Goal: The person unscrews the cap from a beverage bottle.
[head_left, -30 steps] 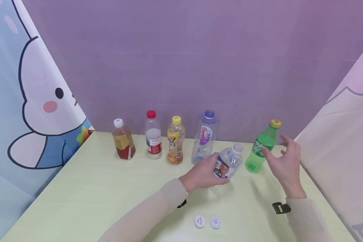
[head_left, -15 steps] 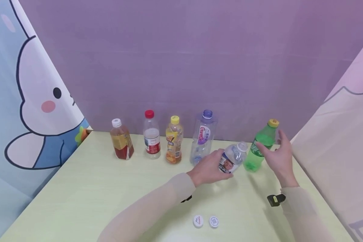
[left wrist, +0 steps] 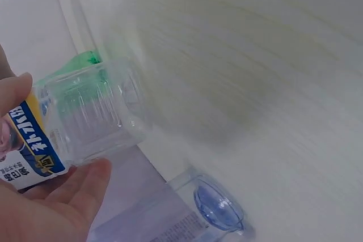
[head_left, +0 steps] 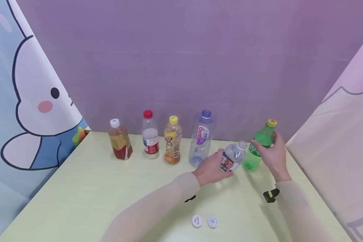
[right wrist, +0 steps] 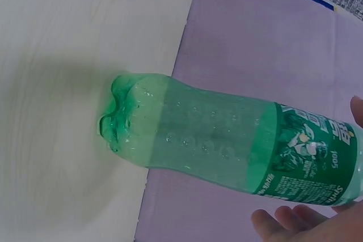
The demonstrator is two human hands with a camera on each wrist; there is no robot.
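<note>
In the head view, my left hand [head_left: 211,169] grips a clear plastic bottle [head_left: 234,154] around its label, tilted and above the table. Its mouth has no cap on it. The left wrist view shows the thumb and fingers about the label of this clear bottle [left wrist: 91,111]. Further right, my right hand [head_left: 273,155] is curled round the green soda bottle [head_left: 254,156], thumb in front of its label. This bottle has a yellow cap [head_left: 271,123]. In the right wrist view, the green bottle's base [right wrist: 127,120] rests on the table, and fingertips lie close along its label.
Along the back stand a white-capped tea-coloured bottle [head_left: 120,141], a red-capped bottle [head_left: 150,137], a yellow-capped bottle [head_left: 173,141] and an uncapped bluish bottle [head_left: 202,134]. Two white caps [head_left: 197,221] lie near the front. A purple cloth [head_left: 169,67] hangs behind the table [head_left: 78,188].
My right hand has moved left and closed in around the green bottle. The left hand has shifted slightly right and up with the clear bottle. The view has panned a little to the right.
</note>
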